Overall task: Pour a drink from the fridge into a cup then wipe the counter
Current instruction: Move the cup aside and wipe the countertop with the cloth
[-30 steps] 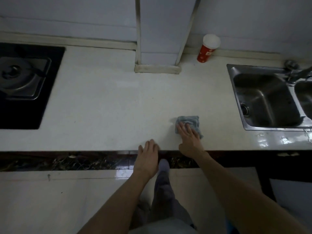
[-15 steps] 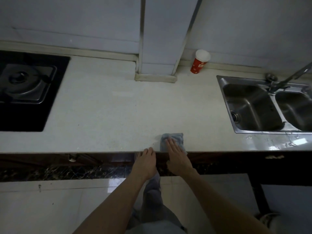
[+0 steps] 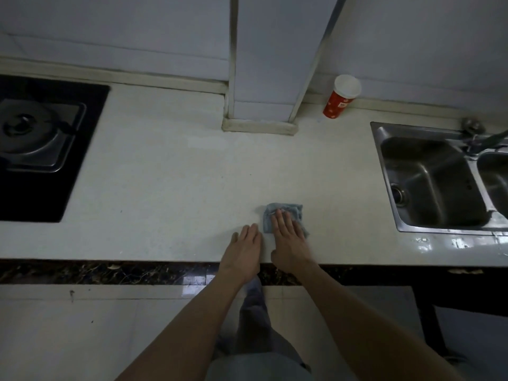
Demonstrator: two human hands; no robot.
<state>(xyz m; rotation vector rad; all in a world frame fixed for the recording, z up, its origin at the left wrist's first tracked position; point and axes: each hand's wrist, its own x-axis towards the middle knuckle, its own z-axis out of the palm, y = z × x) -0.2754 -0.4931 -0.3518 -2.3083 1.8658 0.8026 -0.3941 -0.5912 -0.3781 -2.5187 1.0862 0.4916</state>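
Observation:
A small folded grey-blue cloth point(image 3: 295, 211) lies on the pale counter point(image 3: 165, 188) near its front edge. My right hand point(image 3: 288, 237) presses flat on the cloth with straight fingers, covering its near half. Just to the left, my left hand point(image 3: 243, 251) rests flat on the counter's front edge, close beside the cloth and holding nothing. A red paper cup point(image 3: 341, 97) with a white rim stands upright at the back of the counter by the wall, far from both hands.
A gas hob point(image 3: 35, 138) is set into the counter at the left. A steel double sink point(image 3: 434, 177) with a tap point(image 3: 483, 138) lies at the right. A white pillar point(image 3: 264, 105) stands on the counter's back middle. Below the counter edge is tiled floor.
My right hand has slid the cloth leftward along the front edge, close to my left hand, then slightly away from the edge. The left hand stays at the edge.

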